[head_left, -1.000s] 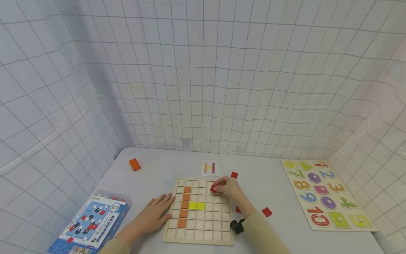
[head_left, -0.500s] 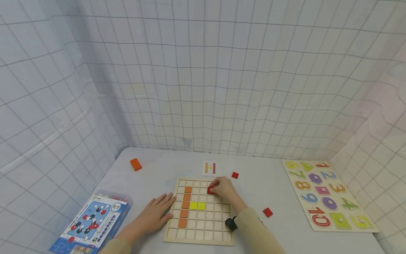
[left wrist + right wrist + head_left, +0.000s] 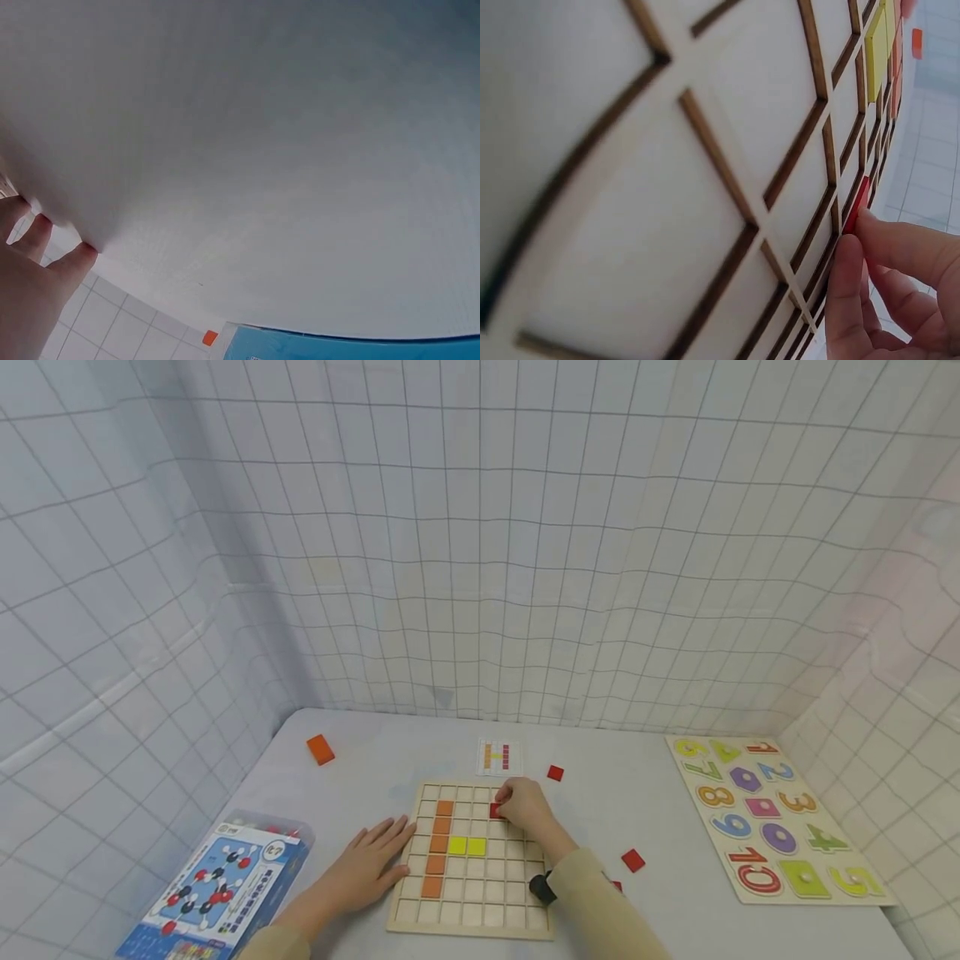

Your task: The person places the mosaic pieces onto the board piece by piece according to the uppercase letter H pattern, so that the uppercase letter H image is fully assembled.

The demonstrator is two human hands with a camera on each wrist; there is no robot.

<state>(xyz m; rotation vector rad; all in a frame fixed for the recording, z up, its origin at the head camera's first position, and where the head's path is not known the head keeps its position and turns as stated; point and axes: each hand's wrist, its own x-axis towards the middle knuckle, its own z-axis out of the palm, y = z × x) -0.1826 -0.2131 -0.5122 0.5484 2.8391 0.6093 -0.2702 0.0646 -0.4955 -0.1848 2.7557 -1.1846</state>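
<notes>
Orange tiles (image 3: 439, 843) stand five deep in a column on the wooden grid board (image 3: 470, 933), and two yellow tiles (image 3: 467, 846) run off the middle one toward the right. Beyond the board lies a small pattern card (image 3: 500, 758), and by it I'd judge the orange and yellow parts done, with the red column only beginning. The first red tile (image 3: 495, 811) is at that column's upper end, level with the top orange one, pinched between the thumb and finger of the right hand (image 3: 525, 806); I can't tell whether it sits fully in its cell. The left hand (image 3: 363, 868) grips nothing, its fingers stretched out at the board's left edge. Left to place, I think, are the loose reds: a far tile (image 3: 555, 772), a near tile (image 3: 633, 860) and a half-hidden tile (image 3: 617, 886) beside the right sleeve (image 3: 603, 902).
</notes>
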